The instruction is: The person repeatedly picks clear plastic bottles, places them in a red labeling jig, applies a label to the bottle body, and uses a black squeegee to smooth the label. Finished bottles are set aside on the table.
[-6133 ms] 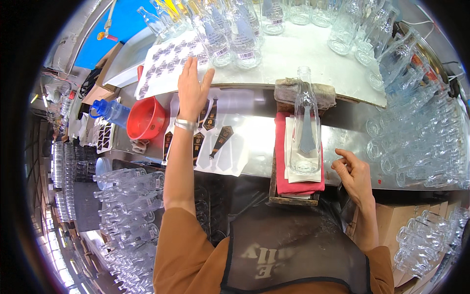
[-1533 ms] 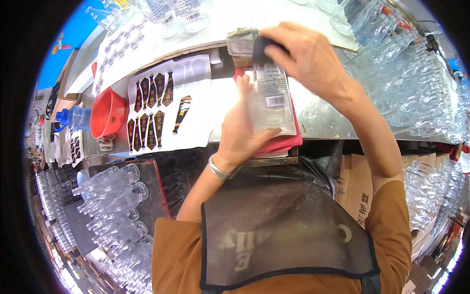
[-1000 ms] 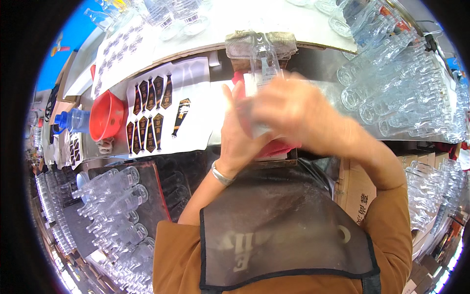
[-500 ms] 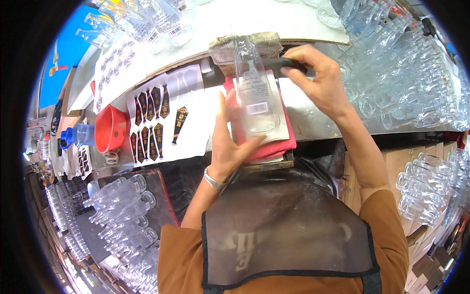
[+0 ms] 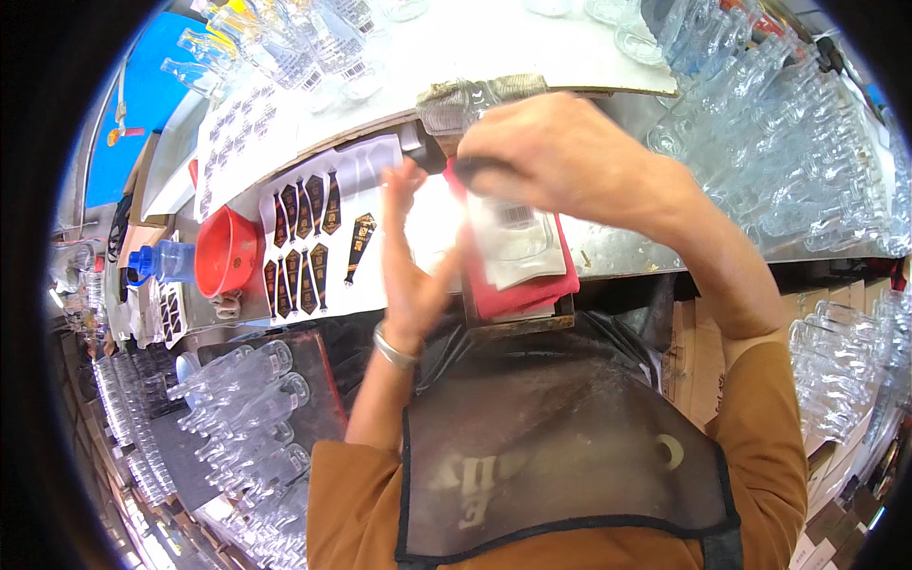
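A clear glass bottle (image 5: pixel 530 245) lies on a white pad (image 5: pixel 511 275) over a pink-red cloth (image 5: pixel 568 282), its neck end on a folded grey cloth (image 5: pixel 439 112). Above the bottle's middle, my right hand (image 5: pixel 570 157) is closed around a dark tool (image 5: pixel 489 176). Most of that tool is hidden by my fingers, so its exact kind is unclear. Fingers apart and holding nothing, my left hand (image 5: pixel 410 285) hovers just left of the bottle, slightly blurred. Beside it lies a sheet of dark tie-shaped labels (image 5: pixel 318 214).
A red bowl (image 5: pixel 226 252) and a blue-capped clear container (image 5: pixel 171 261) stand at the left. Many glass bottles (image 5: pixel 769 157) fill the right side. More bottles (image 5: pixel 242 418) lie at lower left, others (image 5: pixel 313 47) at the back.
My right hand has swung left with the dark tool, from the bottle's right side to over its middle, now covering much of it. My left hand has drawn left, off the bottle.
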{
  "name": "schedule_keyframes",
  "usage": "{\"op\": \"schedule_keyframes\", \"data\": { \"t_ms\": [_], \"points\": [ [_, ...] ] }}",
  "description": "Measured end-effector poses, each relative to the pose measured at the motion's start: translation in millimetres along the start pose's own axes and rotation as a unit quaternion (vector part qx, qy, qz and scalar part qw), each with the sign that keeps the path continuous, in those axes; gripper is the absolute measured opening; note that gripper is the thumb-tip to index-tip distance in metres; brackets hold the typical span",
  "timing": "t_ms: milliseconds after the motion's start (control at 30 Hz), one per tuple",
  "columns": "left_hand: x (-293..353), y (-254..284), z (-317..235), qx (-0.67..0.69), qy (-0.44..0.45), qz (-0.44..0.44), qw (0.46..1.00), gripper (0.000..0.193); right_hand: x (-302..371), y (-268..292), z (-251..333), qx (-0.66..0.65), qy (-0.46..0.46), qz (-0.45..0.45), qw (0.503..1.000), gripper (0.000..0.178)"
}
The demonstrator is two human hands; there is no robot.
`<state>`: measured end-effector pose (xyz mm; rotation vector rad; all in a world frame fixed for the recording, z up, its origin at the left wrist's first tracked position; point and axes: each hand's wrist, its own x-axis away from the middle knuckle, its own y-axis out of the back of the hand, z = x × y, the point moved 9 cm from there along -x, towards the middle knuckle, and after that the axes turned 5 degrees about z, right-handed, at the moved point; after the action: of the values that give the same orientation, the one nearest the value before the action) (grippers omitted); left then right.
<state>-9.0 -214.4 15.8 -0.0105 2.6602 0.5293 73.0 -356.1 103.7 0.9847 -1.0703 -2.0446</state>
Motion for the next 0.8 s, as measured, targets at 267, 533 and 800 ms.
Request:
{"op": "schedule_keyframes", "data": {
  "t_ms": [267, 533, 800],
  "points": [
    [-129.8, 7.5, 14.6, -0.117, 0.040, 0.017, 0.992, 0.051, 29.6, -33.3, 52.1, 0.067, 0.102, -0.020, 0.992, 0.013],
    [-153.6, -23.6, 16.7, -0.218, 0.074, 0.024, 0.973, 0.068, 62.0, 7.3, -17.0, -0.087, -0.015, -0.226, 0.970, 0.024],
    [-127.7, 17.7, -92.7, 0.138, -0.012, -0.073, 0.988, 0.048, 130.8, -6.1, 7.3, -0.356, -0.206, -0.008, 0.912, 0.039]
  ]
}}
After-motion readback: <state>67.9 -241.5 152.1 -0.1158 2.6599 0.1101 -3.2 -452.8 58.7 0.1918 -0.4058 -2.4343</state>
